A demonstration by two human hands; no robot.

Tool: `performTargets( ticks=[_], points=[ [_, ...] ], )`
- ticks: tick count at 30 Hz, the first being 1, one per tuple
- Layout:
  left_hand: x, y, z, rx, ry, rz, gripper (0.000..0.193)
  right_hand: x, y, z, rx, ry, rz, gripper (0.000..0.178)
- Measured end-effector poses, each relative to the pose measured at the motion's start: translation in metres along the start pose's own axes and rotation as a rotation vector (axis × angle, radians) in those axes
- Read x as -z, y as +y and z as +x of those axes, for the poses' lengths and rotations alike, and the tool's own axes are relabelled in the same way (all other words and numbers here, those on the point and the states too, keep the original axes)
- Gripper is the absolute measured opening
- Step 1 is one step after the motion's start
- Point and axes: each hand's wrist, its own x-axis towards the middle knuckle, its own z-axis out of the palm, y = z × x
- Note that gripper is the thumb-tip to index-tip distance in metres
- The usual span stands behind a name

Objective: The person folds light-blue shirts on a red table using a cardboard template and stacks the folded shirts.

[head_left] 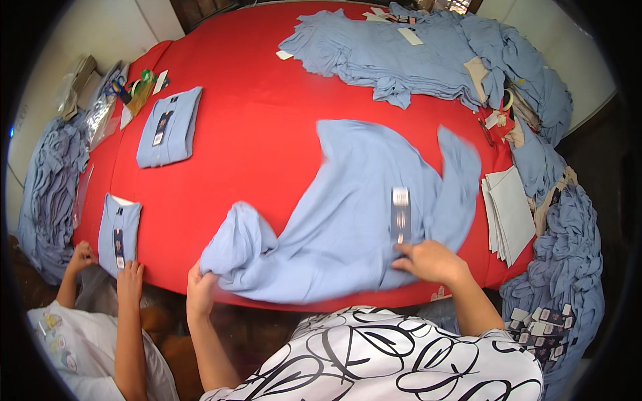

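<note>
A light blue shirt point(348, 200) is spread unevenly over the near part of the red table, blurred at its edges by motion. At its lower left corner, my left hand point(200, 286) is closed on a bunched part of the shirt. My right hand point(431, 260) pinches the fabric near the shirt's lower right, just below a dark hang tag with a white label point(400, 210). One sleeve point(460, 177) sticks out at the right, away from my hands.
At the left, a co-worker's hands point(130, 274) hold a folded shirt point(110, 230). Beyond lies another folded shirt point(177, 127). A heap of blue shirts point(401, 57) covers the far right. White card sheets point(509, 214) lie by the right edge. Shirts with tags point(545, 327) hang there.
</note>
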Motion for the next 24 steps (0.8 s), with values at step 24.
performTargets(
  ticks=[24],
  points=[
    [0.042,0.201,0.113,-0.757,0.319,0.411,0.045,0.192,0.11,-0.065,0.393,1.17,0.813,0.021]
  ],
)
